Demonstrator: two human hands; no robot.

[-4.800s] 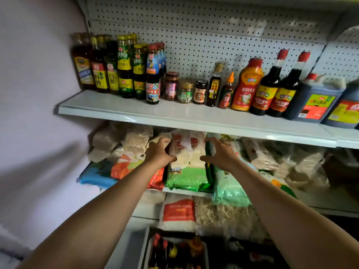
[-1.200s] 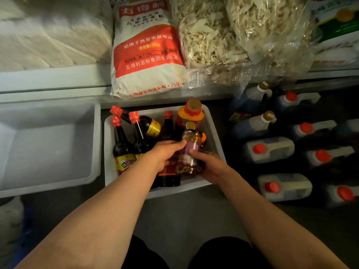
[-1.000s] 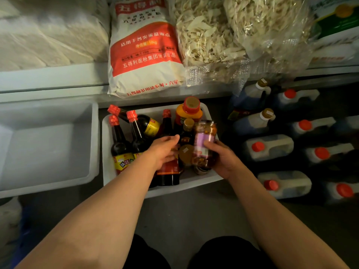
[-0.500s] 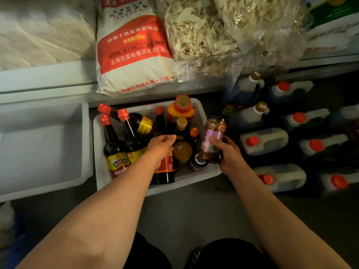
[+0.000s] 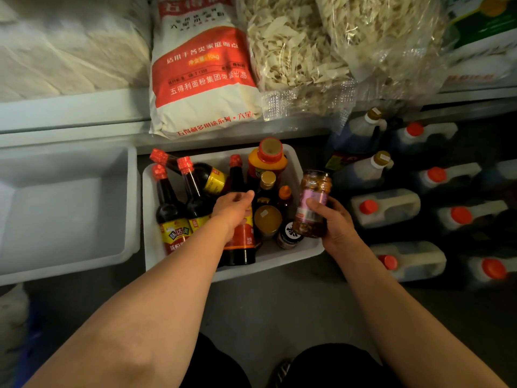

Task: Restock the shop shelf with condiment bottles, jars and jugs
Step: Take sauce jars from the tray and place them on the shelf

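Note:
A white bin [image 5: 291, 260] on the floor holds several dark sauce bottles with red caps [image 5: 170, 208], an orange squeeze bottle [image 5: 268, 158], a gold-lidded jar [image 5: 268, 222] and a black-lidded jar [image 5: 289, 236]. My right hand [image 5: 334, 222] grips a glass jar with a purple label [image 5: 313, 203], held above the bin's right edge. My left hand [image 5: 233, 208] reaches into the bin, over a tall dark bottle with a red label [image 5: 242, 242]; its fingers are loosely bent and whether they touch the bottle is unclear.
An empty white bin [image 5: 64, 214] sits on the left. Several jugs with orange caps [image 5: 386, 207] lie on the floor at the right. The low shelf [image 5: 70, 116] above carries a red-and-white flour sack [image 5: 204, 68] and clear bags of dried noodles [image 5: 296, 49].
My right hand has lifted the purple-label jar out of the bin and moved it right, over the rim. My left hand stays over the tall bottle. Earlier I faced the upper shelf.

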